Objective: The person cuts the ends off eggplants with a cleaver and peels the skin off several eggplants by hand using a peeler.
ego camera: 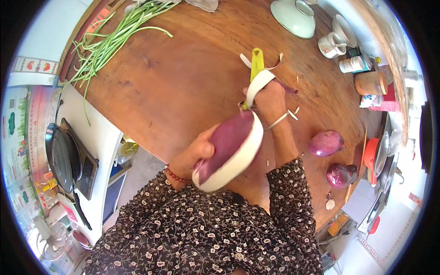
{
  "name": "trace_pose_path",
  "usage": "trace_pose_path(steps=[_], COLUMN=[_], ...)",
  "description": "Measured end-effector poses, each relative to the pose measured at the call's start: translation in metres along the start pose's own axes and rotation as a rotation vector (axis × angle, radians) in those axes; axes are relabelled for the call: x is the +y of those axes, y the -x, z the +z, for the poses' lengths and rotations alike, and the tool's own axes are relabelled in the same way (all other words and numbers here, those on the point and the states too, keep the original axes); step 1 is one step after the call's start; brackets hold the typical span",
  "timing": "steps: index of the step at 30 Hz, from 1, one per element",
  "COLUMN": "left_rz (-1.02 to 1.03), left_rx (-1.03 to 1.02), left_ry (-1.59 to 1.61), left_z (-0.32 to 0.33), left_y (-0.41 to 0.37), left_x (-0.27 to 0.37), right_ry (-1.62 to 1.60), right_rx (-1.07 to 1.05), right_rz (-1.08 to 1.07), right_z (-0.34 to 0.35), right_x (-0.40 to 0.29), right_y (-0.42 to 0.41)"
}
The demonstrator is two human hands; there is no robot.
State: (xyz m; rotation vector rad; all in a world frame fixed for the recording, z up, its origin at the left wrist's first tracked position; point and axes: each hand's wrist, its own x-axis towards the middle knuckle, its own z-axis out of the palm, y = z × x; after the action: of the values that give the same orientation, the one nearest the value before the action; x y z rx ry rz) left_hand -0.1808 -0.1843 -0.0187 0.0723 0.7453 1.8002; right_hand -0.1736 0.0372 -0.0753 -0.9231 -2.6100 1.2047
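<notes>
A plump purple eggplant is held tilted above the near edge of the wooden table, my left hand gripping its lower left side. One long band along its right side is peeled to white flesh. At its upper end, my right hand is closed around a yellow-green peeler, whose handle points away from me. A wide strip of peel, pale side out, curls over the peeler and my right fingers. The peeler's blade is mostly hidden. More peel shows just right of my right hand.
Green garlic scapes or long beans lie at the table's far left. Two purple onions sit at the right. An upturned pale green bowl, a white cup and jars line the far right. A black pan stands left.
</notes>
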Motion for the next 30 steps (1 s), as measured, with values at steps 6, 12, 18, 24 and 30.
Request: trace_pose_path(steps=[6,12,18,24,30], left_rz=[-0.092,-0.071,-0.002,0.001,-0.125], left_rx=[0.032,-0.018,-0.02,0.178,-0.025], left_ry=[0.515,0.627,0.692,0.569,0.444], left_z=[-0.004,0.001,0.004,0.022,0.006], left_y=[-0.009,-0.017,-0.019,-0.011,0.012], left_x=[-0.012,-0.015,-0.016,-0.018,-0.021], right_ry=[0.464,0.13,-0.89,-1.093,-1.017], right_rx=[-0.316,-0.304,0.038,0.087,0.042], right_rz=[0.009,0.027,0.304,0.143,0.073], right_z=[-0.062,-0.079,-0.07,-0.029,-0.027], right_x=[-0.043,-0.048,-0.092,-0.101,-0.036], right_y=[0.013,0.027,0.08,0.111,0.065])
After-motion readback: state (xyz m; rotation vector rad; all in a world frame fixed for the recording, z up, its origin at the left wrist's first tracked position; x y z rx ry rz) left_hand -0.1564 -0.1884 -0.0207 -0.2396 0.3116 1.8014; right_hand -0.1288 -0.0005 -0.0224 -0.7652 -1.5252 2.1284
